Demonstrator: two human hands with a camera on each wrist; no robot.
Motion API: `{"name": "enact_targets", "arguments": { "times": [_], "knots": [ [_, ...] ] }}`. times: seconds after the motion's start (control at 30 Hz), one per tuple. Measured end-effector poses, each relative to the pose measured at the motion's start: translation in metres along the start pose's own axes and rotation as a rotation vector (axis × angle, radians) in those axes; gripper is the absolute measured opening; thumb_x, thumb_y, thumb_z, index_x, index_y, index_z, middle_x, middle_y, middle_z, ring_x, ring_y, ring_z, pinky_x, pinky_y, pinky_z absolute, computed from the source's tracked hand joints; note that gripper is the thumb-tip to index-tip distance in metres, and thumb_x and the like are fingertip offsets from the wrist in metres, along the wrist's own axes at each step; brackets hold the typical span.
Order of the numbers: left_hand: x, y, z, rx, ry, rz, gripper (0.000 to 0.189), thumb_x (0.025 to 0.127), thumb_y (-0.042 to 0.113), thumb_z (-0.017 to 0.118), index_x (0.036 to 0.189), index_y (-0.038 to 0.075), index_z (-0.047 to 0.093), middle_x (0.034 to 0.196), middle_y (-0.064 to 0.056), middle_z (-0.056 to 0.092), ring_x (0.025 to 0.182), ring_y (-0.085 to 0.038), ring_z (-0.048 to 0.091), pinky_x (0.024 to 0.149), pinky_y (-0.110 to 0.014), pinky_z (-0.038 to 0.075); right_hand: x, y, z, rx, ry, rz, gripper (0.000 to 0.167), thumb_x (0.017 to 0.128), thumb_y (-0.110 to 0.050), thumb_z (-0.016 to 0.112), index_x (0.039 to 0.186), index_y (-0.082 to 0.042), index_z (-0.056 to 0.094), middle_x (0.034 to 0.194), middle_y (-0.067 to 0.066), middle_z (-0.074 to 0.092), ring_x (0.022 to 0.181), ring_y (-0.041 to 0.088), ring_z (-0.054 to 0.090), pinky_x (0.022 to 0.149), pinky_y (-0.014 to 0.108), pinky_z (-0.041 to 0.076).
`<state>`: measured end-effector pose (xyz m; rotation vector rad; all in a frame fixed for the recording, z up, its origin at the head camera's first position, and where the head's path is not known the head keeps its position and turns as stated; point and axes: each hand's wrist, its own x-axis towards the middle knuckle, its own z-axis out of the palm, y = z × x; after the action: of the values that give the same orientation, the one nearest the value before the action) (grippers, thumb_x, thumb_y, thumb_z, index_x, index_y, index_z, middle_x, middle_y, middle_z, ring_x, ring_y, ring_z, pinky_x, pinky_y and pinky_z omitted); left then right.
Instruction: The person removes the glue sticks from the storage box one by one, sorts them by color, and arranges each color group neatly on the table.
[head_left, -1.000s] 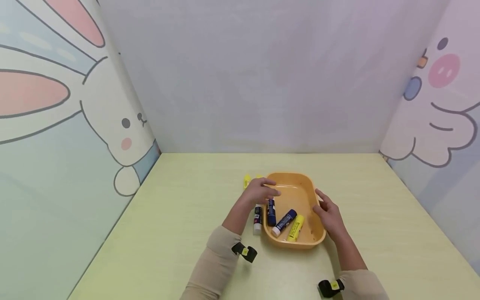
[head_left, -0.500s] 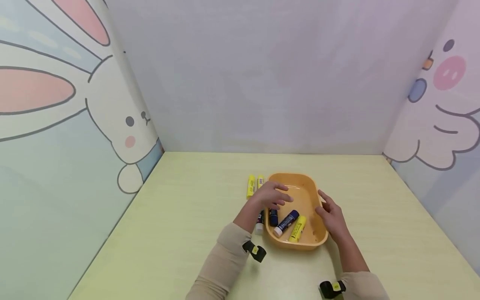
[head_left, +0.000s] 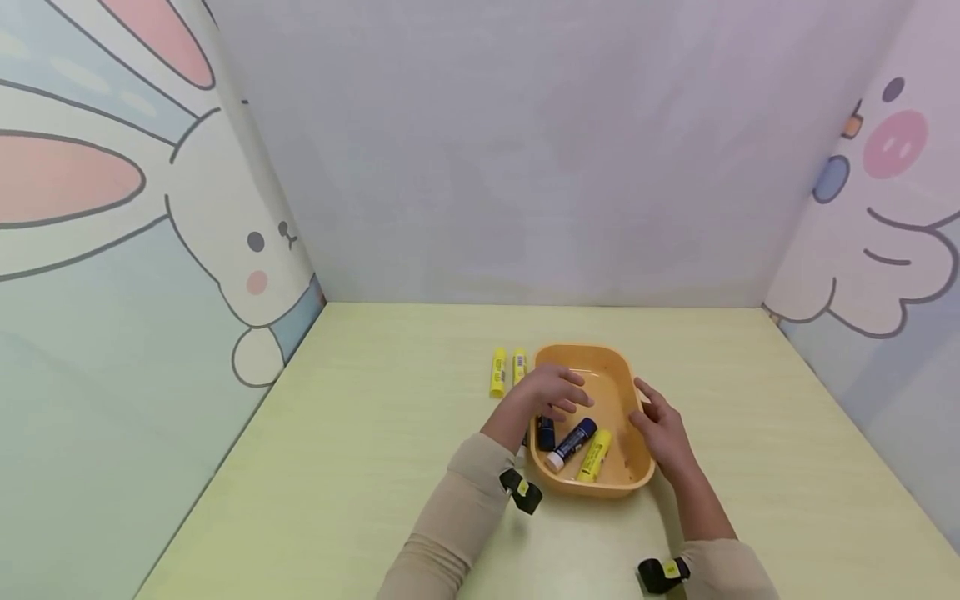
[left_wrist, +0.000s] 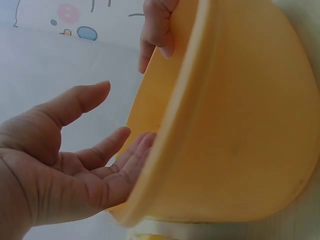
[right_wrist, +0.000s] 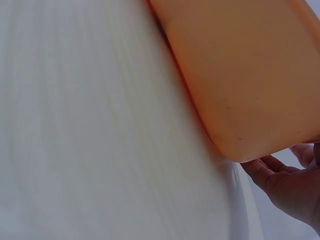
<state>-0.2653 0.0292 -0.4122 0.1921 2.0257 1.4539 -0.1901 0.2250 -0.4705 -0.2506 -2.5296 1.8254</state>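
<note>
An orange plastic basin (head_left: 609,387) stands on the table. My left hand (head_left: 552,392) hovers over its left side, fingers loosely spread and holding nothing; the left wrist view shows bare fingertips just inside the rim. My right hand (head_left: 663,429) grips the basin's right rim, thumb at the inside and fingers outside. In the basin lie a yellow glue stick (head_left: 595,456), a dark blue glue stick with a white end (head_left: 572,444), and another dark blue glue stick (head_left: 546,435) partly hidden beneath the left hand.
Two yellow glue sticks, one farther left (head_left: 498,372) and one nearer the basin (head_left: 519,365), lie on the table (head_left: 360,417) left of the basin. The left arm mostly hides a third stick (head_left: 521,455) beside the basin. A pale wall (head_left: 525,167) rises behind.
My left hand has moved rightward from the basin's left rim to over its inside, uncovering the yellow glue sticks outside and covering the dark one. My right hand keeps its grip.
</note>
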Motion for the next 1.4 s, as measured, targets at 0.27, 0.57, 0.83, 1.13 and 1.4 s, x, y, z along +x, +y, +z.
{"name": "enact_targets", "arguments": {
  "times": [0.27,0.57,0.83,1.13,1.4],
  "knots": [
    [0.014,0.001,0.006,0.08,0.033,-0.104,0.04,0.077,0.012,0.077,0.115,0.006,0.064,0.092,-0.005,0.062,0.085,-0.026,0.062,0.072,-0.042,0.052,0.001,-0.001,-0.001,-0.004,-0.007,-0.001,0.059,0.095,-0.005,0.042,0.149,-0.013,0.019,0.137,0.034,0.033,0.121,0.042,0.041,0.094,0.051,0.038],
    [0.021,0.003,0.008,0.254,-0.019,-0.208,0.031,0.074,0.016,0.08,0.097,0.005,0.064,0.086,-0.014,0.063,0.078,-0.029,0.063,0.066,-0.041,0.054,-0.001,0.0,0.001,-0.011,-0.002,0.005,0.059,0.094,-0.004,0.042,0.149,-0.011,0.02,0.134,0.034,0.036,0.119,0.041,0.043,0.092,0.047,0.042],
    [0.033,0.002,0.008,0.167,-0.141,-0.265,0.04,0.074,0.01,0.079,0.11,0.003,0.062,0.089,-0.015,0.061,0.079,-0.029,0.061,0.066,-0.042,0.054,0.001,-0.001,0.002,-0.023,0.024,0.001,0.06,0.092,-0.004,0.043,0.148,-0.01,0.023,0.133,0.034,0.038,0.116,0.041,0.045,0.09,0.047,0.043],
    [0.039,0.007,0.006,0.194,-0.248,-0.283,0.039,0.071,0.0,0.078,0.107,0.002,0.065,0.09,-0.015,0.062,0.079,-0.028,0.062,0.068,-0.041,0.053,0.002,-0.001,0.001,-0.01,0.01,-0.016,0.06,0.094,-0.002,0.043,0.149,-0.012,0.022,0.134,0.034,0.037,0.118,0.042,0.044,0.092,0.048,0.042],
    [0.037,0.01,-0.001,0.292,-0.329,-0.332,0.036,0.07,-0.002,0.078,0.103,0.002,0.063,0.092,-0.017,0.062,0.081,-0.028,0.062,0.07,-0.04,0.053,-0.001,-0.002,0.002,-0.01,0.01,-0.004,0.06,0.095,-0.003,0.043,0.149,-0.012,0.02,0.135,0.035,0.035,0.119,0.043,0.043,0.092,0.049,0.041]
  ]
}}
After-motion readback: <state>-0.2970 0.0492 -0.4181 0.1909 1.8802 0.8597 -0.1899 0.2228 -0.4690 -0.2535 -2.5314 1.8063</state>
